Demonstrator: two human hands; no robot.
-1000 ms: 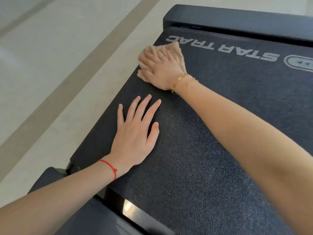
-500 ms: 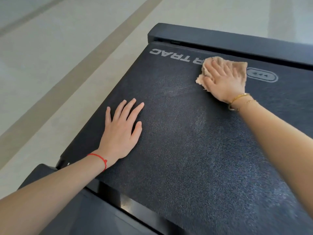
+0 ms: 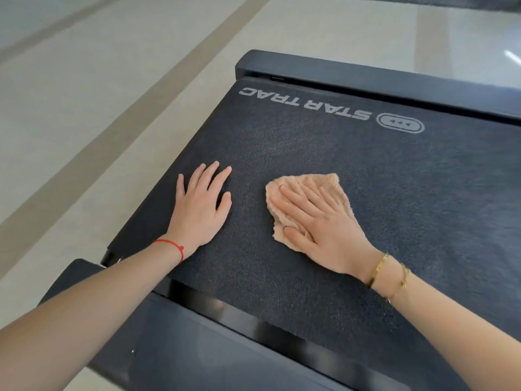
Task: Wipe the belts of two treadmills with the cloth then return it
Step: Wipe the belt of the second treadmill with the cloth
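Floor: pale tiled floor with a darker stripe running diagonally, left of and beyond the machine we lean over.
Treadmill: black frame, its end cap crossing the far edge and a glossy side rail nearest us.
Belt: dark textured belt with its long axis running away from us toward the end cap; the printed logo reads upside down from our side.
Left hand: our left hand lies flat on the belt near its left edge, fingers straight and slightly spread, gripping nothing; we judge it a brace.
Right hand: our right hand presses flat on the cloth, fingers straight and pointing up-left, thumb laid on the cloth's near edge; nothing is curled around it.
Cloth: beige terry cloth bunched flat on the belt, just right of the left hand, showing past the fingertips on the far side.
Key relation: the cloth sits directly under the right hand, so that hand is the one to drive it; bare belt lies far and to the right.
Progress: we judge this belt partly wiped; no second treadmill's belt is in view.
Bracelets: red cord on the left wrist, gold bands on the right.
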